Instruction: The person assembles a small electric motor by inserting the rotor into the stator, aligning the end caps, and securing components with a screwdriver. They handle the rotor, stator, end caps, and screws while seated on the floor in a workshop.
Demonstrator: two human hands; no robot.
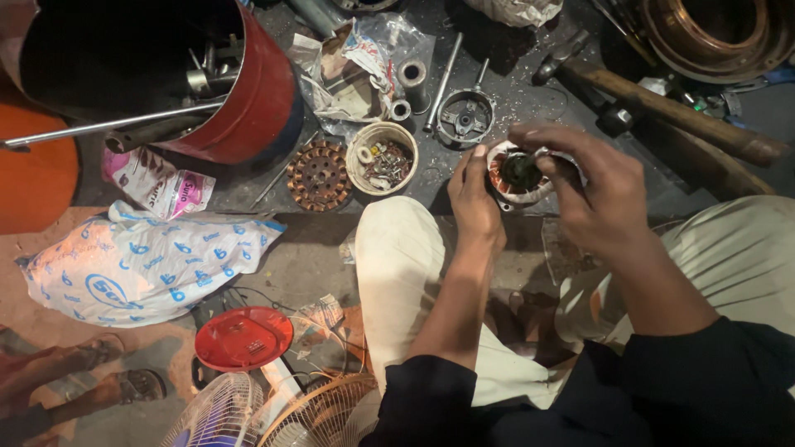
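Motor stator held between both hands

Left hand (pixel 474 197) grips the stator's (pixel 517 175) left rim; right hand (pixel 590 186) closes over its top, above the floor's near edge.

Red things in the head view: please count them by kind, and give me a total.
Red metal drum holding tools: 1
Red round plastic cover beside the fan guards: 1
Total: 2

The motor stator, held between the left hand and the right hand, shows copper-orange windings, not red, so I did not count it.
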